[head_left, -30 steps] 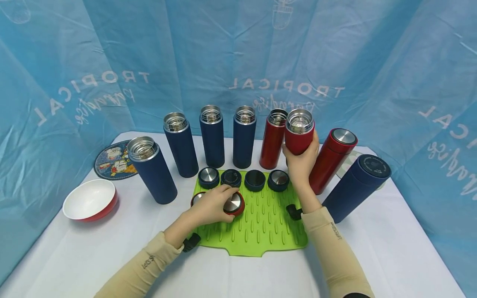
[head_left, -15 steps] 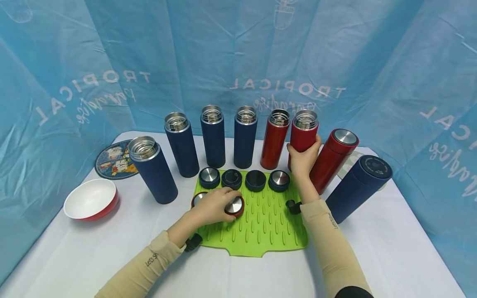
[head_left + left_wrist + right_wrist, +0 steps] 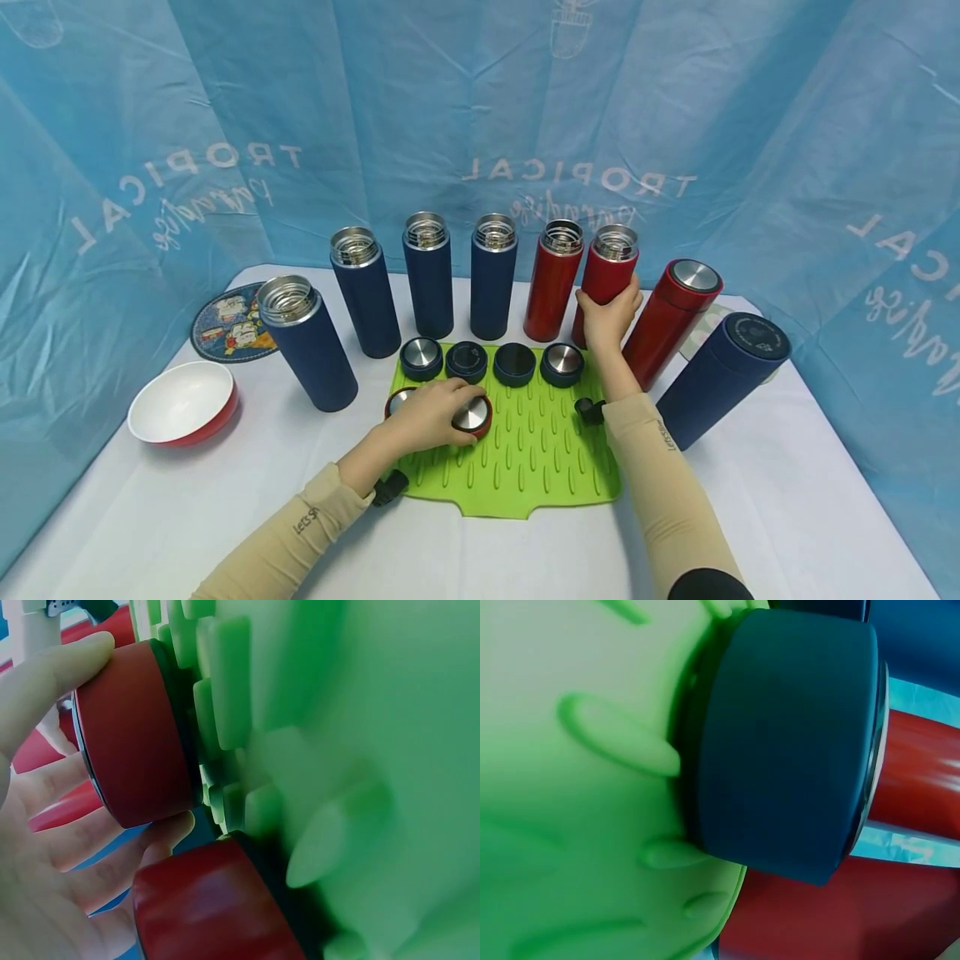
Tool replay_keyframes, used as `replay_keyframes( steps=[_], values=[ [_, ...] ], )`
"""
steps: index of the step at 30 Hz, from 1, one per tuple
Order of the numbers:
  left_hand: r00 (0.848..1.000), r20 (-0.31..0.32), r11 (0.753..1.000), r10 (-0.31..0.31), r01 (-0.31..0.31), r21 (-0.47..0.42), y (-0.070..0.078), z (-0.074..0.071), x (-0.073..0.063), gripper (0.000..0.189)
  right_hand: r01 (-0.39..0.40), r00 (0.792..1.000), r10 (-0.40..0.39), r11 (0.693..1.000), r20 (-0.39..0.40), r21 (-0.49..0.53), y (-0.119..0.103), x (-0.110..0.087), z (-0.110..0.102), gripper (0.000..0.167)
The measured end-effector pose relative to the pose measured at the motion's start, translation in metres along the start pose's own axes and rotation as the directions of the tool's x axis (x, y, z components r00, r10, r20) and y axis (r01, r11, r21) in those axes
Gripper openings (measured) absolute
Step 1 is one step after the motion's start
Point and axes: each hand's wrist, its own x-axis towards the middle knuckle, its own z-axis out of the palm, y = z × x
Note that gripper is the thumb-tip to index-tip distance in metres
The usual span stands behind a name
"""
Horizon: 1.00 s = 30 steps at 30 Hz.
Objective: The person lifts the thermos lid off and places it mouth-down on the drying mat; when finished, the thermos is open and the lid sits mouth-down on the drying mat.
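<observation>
My left hand (image 3: 426, 417) holds a red bottle lid (image 3: 472, 416) with a silver top on the green ridged mat (image 3: 525, 467). In the left wrist view the thumb lies on one side of that lid (image 3: 135, 735) and fingers on the other. A second red lid (image 3: 401, 399) sits beside it, partly covered by the hand. At the back right, my right hand (image 3: 609, 323) grips an uncapped red thermos bottle (image 3: 606, 279), upright on the table. Next to it stands another uncapped red thermos (image 3: 551, 287). The right wrist view shows a dark blue lid (image 3: 787, 742) up close.
Several dark blue lids, one a silver-topped lid (image 3: 562, 364), line the mat's back edge. Uncapped blue thermoses (image 3: 427, 283) stand behind and left. A capped red thermos (image 3: 667, 325) and a capped blue thermos (image 3: 712, 383) stand right. A bowl (image 3: 182, 403) and round mat (image 3: 234, 323) lie left.
The red thermos in my right hand has gone down and slightly right, from raised to standing at the end of the row. My left hand stays on the red lid.
</observation>
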Motion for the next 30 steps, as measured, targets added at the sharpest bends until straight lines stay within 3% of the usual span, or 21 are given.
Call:
replay_keyframes(
  steps=[19, 26, 30],
  values=[
    [1.000, -0.007, 0.999, -0.006, 0.006, 0.047, -0.001, 0.001, 0.001, 0.061, -0.042, 0.999, 0.042, 0.999, -0.003, 0.020, 0.005, 0.006, -0.001, 0.091],
    [1.000, -0.004, 0.996, -0.014, 0.014, 0.090, 0.000, 0.002, 0.002, 0.062, -0.042, 0.999, 0.042, 0.999, 0.003, 0.018, 0.004, -0.001, -0.002, 0.097],
    [1.000, 0.000, 0.996, -0.020, 0.020, 0.089, 0.000, 0.002, 0.002, 0.063, -0.033, 0.999, 0.032, 0.999, 0.017, 0.006, -0.001, -0.015, -0.004, 0.102]
  ],
)
